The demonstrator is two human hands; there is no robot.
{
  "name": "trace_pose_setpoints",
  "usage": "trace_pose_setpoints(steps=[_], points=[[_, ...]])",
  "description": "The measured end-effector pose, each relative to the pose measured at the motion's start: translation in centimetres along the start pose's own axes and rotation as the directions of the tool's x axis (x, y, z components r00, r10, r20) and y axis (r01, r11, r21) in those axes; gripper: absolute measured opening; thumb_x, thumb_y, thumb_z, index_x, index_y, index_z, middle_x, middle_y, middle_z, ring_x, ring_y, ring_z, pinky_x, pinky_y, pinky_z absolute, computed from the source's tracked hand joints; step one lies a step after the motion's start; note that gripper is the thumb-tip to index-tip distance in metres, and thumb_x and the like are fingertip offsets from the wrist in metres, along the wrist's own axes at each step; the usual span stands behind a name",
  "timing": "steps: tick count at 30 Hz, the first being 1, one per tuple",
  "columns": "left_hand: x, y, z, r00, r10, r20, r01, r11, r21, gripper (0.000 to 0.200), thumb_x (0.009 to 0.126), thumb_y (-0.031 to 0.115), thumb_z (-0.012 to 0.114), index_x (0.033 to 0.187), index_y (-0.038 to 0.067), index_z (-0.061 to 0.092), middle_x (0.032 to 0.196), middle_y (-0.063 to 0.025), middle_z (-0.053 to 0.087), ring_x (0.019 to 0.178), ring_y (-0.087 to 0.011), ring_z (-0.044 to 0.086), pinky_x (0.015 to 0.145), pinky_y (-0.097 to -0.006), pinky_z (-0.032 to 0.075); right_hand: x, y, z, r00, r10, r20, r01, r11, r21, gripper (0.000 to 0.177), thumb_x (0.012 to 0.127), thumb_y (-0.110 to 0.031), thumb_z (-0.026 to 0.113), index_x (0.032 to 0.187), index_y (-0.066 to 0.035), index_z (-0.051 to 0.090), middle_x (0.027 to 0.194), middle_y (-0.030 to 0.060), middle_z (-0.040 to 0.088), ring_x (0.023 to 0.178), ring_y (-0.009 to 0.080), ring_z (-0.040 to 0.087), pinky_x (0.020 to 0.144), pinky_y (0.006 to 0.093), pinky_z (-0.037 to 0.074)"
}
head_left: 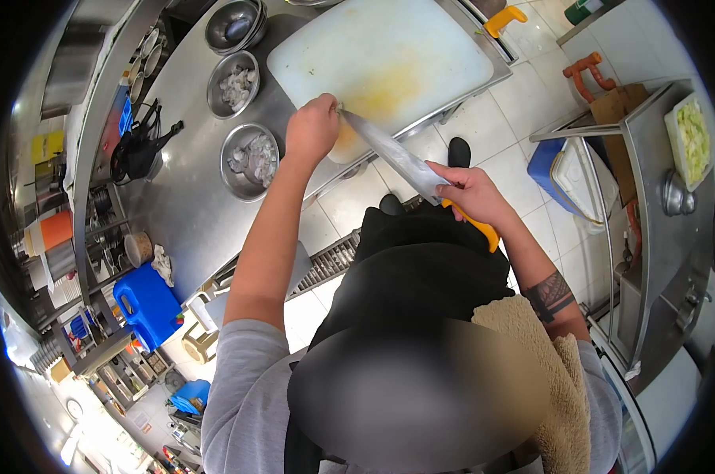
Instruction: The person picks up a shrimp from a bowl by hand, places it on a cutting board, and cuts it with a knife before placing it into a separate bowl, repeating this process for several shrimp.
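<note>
My right hand [474,192] grips a large chef's knife [397,157] with a yellow-orange handle, thumb and fingers at the base of its blade. The blade slants up and left, its tip close beside my left hand [312,129]. That hand is closed over the near left corner of a white cutting board [452,55]; whatever its fingers pinch is too small to make out. Yellow stains mark the board. Left of my left hand stand a steel bowl [226,175] and another steel bowl [213,88], both holding greyish-white pieces that look like raw shrimp.
Stacked steel bowls [215,31] stand farther back on the steel table [185,229]. A second yellow-orange handle [505,19] shows beyond the board's right end. On the right, a steel shelf unit [650,126] bears a tray of chopped pale-green food [691,142]. A blue jug [148,304] is at left.
</note>
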State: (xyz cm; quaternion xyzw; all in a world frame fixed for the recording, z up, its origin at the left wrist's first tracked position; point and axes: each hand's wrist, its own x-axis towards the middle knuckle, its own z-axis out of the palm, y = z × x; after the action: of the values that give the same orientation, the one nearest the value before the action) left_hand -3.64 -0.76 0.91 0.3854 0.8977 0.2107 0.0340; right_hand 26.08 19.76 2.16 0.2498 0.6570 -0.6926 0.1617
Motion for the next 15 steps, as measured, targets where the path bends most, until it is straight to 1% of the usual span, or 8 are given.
trace_pose_setpoints(steps=[2,5,7,8,11,13,14,15], points=[[-0.2,0.4,0.0,1.0,0.014,-0.015,-0.013,1.0,0.026,0.016,0.101,0.013,0.062,0.106,0.006,0.075,0.102,-0.0218,0.079,0.091,-0.0439,0.076,0.084,-0.0545,0.061,0.1,0.1,0.1,1.0,-0.016,-0.001,0.016,1.0,-0.003,0.057,0.105,-0.008,0.065,0.161,-0.019,0.063,0.079,0.0009,0.067,0.052,0.0079,0.055,0.054,0.0274,0.051],[-0.5,0.5,0.1,1.0,-0.003,0.023,0.003,1.0,0.019,0.017,0.101,0.012,0.062,0.108,0.006,0.076,0.104,-0.0216,0.079,0.095,-0.043,0.076,0.085,-0.0543,0.061,-0.1,-0.3,0.2,1.0,-0.004,-0.002,0.004,1.0,-0.006,0.056,0.106,-0.008,0.065,0.161,-0.019,0.064,0.079,0.0013,0.067,0.052,0.0079,0.056,0.054,0.0274,0.051],[-0.9,0.2,0.4,0.999,0.044,0.019,-0.044,0.998,-0.038,0.018,0.101,0.012,0.061,0.109,0.005,0.076,0.108,-0.0211,0.078,0.098,-0.0418,0.076,0.086,-0.0538,0.061,0.0,-0.4,0.2,1.0,0.005,-0.003,-0.005,1.0,-0.016,0.056,0.106,-0.008,0.065,0.161,-0.019,0.064,0.079,0.0015,0.067,0.052,0.0082,0.056,0.054,0.0276,0.051],[-1.0,0.1,0.6,0.999,0.046,0.021,-0.045,0.998,-0.04,0.018,0.101,0.012,0.061,0.109,0.005,0.076,0.108,-0.0211,0.078,0.098,-0.0418,0.076,0.086,-0.0538,0.061,0.0,-0.4,0.2,1.0,0.014,-0.005,-0.014,1.0,-0.026,0.056,0.106,-0.009,0.066,0.161,-0.018,0.063,0.079,0.0016,0.067,0.052,0.0085,0.056,0.055,0.0277,0.051],[-1.1,0.2,0.7,1.0,0.009,0.014,-0.008,0.998,-0.066,0.019,0.098,0.014,0.065,0.11,0.005,0.076,0.11,-0.02,0.078,0.1,-0.0408,0.075,0.088,-0.0518,0.06,-0.2,0.1,0.1,0.999,0.022,-0.033,-0.021,1.0,0.018,0.055,0.107,-0.008,0.066,0.161,-0.018,0.063,0.079,0.0018,0.067,0.052,0.0092,0.057,0.055,0.0283,0.052],[-1.3,1.0,0.4,0.998,-0.057,0.036,0.06,0.993,-0.1,0.02,0.096,0.02,0.071,0.107,0.004,0.075,0.106,-0.019,0.077,0.097,-0.0411,0.075,0.087,-0.0497,0.06,-0.9,-0.3,-0.1,0.998,0.034,-0.045,-0.033,0.999,0.029,0.055,0.107,-0.008,0.066,0.161,-0.018,0.063,0.08,0.0017,0.067,0.053,0.0094,0.057,0.055,0.0286,0.052],[-1.3,1.8,-0.1,0.998,-0.058,0.035,0.061,0.993,-0.1,0.02,0.096,0.02,0.071,0.107,0.004,0.075,0.106,-0.019,0.077,0.097,-0.0411,0.075,0.087,-0.0497,0.06,-1.1,-0.5,-0.2,0.997,0.046,-0.058,-0.044,0.998,0.04,0.055,0.107,-0.007,0.066,0.161,-0.017,0.063,0.08,0.0017,0.067,0.053,0.0097,0.057,0.056,0.0288,0.052],[-1.3,2.6,-0.7,0.997,-0.053,0.047,0.056,0.997,-0.051,0.024,0.096,0.024,0.074,0.107,0.003,0.076,0.107,-0.0186,0.077,0.095,-0.0389,0.075,0.086,-0.0482,0.06,-1.1,-0.2,-0.3,0.997,0.046,-0.057,-0.044,0.998,0.038,0.055,0.107,-0.007,0.066,0.161,-0.017,0.063,0.08,0.0017,0.067,0.053,0.0097,0.057,0.056,0.0288,0.052]])
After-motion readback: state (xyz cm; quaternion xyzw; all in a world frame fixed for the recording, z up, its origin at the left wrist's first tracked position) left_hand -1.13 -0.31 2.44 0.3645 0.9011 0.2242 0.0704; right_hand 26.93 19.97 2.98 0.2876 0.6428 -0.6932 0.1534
